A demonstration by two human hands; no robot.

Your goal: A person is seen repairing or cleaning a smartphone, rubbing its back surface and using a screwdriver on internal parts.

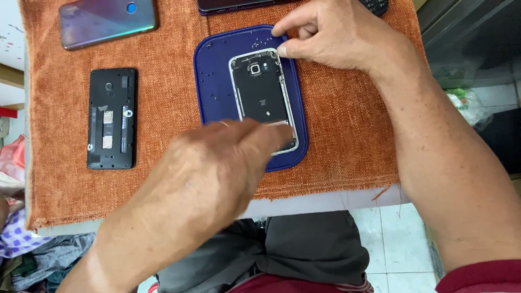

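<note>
Head cam: my right hand (331, 38) pinches opened phone (263, 97) at 1 o'clock; left hand (217, 163) blurry, grip can't tell. Back's off, insides still in.

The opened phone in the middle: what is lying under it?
Under the opened phone lies a dark blue tray, which rests on the orange cloth. The left hand covers the phone's lower end and the tray there.

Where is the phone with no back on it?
The opened phone lies on the blue tray, mid-table on the orange cloth, between the left hand and right hand.
</note>
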